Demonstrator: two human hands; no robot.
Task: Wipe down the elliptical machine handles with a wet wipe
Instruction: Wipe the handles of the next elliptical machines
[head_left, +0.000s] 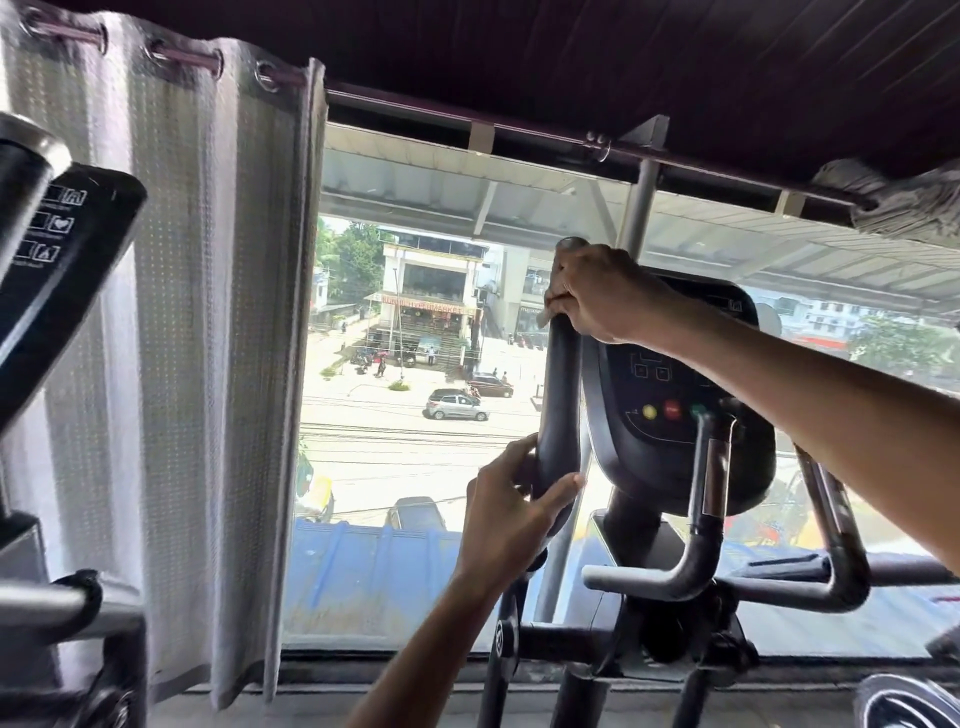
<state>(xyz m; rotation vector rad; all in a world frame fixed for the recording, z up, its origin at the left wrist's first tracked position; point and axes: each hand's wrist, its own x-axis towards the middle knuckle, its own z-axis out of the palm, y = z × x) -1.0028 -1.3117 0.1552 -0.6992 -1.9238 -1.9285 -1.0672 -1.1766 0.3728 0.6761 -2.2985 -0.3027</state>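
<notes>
Elliptical machine (675, 519) stands right of centre, up against a big window (415, 415) with a street and parked cars outside. White curtain (182, 338) hangs over the window's left part. Black console (670, 395) with yellow, red and green buttons sits behind the moving handle. Left moving handle (561, 395), dark padded upright bar, runs from mid-frame up to a rounded top end. A lower bent handle (680, 566) with a pale end sticks out to the left below the console. Part of a second machine shows at far left, blurred.

Right hand (608, 296) is at the top of the left moving handle, grip wrapped tight around the bar; a bit of pale wet wipe (551, 283) shows under the fingers, mostly hidden. Left hand (511, 514) is lower on the same handle, grip half spread, thumb on the right face of the bar and fingers touching its left side, loosely around it, not clenched.
</notes>
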